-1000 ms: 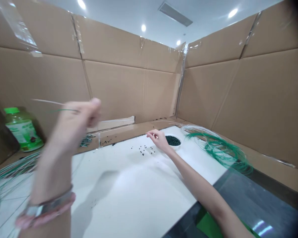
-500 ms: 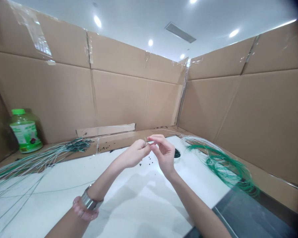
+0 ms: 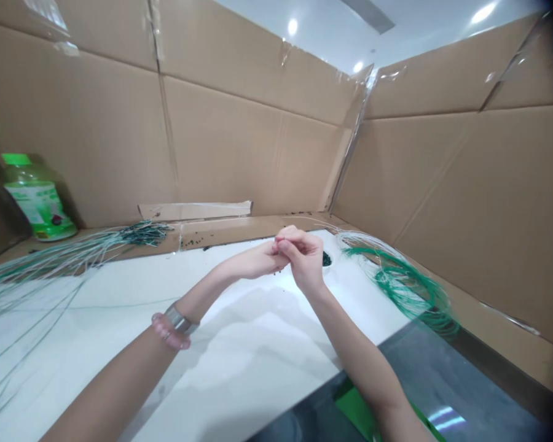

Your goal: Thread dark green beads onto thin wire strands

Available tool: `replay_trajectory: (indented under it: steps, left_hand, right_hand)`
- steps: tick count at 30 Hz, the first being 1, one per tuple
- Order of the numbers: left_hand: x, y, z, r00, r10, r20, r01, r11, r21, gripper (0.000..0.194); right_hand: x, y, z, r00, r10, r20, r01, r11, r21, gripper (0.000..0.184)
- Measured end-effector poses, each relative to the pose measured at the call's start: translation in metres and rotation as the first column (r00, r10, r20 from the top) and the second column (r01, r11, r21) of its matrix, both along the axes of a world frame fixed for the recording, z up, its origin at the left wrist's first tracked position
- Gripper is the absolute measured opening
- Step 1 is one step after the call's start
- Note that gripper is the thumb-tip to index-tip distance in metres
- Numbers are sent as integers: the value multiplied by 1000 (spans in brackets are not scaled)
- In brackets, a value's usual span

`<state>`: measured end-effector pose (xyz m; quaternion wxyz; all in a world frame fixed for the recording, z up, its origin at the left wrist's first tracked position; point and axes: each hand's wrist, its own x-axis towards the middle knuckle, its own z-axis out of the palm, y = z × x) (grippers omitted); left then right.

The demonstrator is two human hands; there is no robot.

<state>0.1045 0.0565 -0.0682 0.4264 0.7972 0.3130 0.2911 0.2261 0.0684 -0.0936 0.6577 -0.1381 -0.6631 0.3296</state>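
My left hand (image 3: pixel 258 260) and right hand (image 3: pixel 306 256), apart earlier, now meet at the fingertips; I cannot tell what they grip. The bowl (image 3: pixel 328 268) of dark beads (image 3: pixel 326 259) sits beyond my right hand, partly hidden. The wires (image 3: pixel 92 244) lie left, the coil (image 3: pixel 408 285) right. A white board (image 3: pixel 239 350) covers the work area; cardboard walls (image 3: pixel 239 147) enclose it.
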Motion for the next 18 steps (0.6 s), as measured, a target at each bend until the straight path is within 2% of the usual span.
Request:
replay_trajectory:
  steps: [3, 5, 7, 8, 10, 11, 14, 18]
  left_hand:
    - [-15, 3, 8, 1000, -16, -24, 16, 1000, -4, 15]
    - [-30, 4, 16, 999, -1, -38, 1, 1000, 4, 18]
    - [-43, 3, 25, 991, 133, 11, -134, 983, 129, 27]
    - [-48, 2, 29, 973, 226, 52, -232, 952, 200, 28]
    - [-53, -2, 34, 937, 318, 141, -347, 891, 294, 26]
    - [-53, -4, 35, 933, 322, 160, -358, 877, 321, 25]
    - [-47, -8, 36, 952, 279, 126, -306, 884, 355, 21]
    - [-39, -8, 34, 954, 263, 144, -297, 890, 344, 14]
  right_hand:
    - [3, 3, 1, 1000, -8, 11, 9, 999, -48, 24]
    - [5, 7, 1, 999, -30, 20, 32, 997, -75, 22]
    - [6, 10, 1, 998, -49, 44, 53, 994, -97, 19]
    - [6, 11, 0, 997, -55, 61, 61, 993, -104, 18]
    - [6, 12, 0, 994, -62, 92, 71, 992, -105, 17]
    - [6, 12, 0, 993, -64, 104, 74, 992, -101, 17]
    - [6, 11, 0, 990, -63, 130, 74, 994, -83, 16]
    - [6, 9, 0, 987, -44, 152, 56, 996, -72, 13]
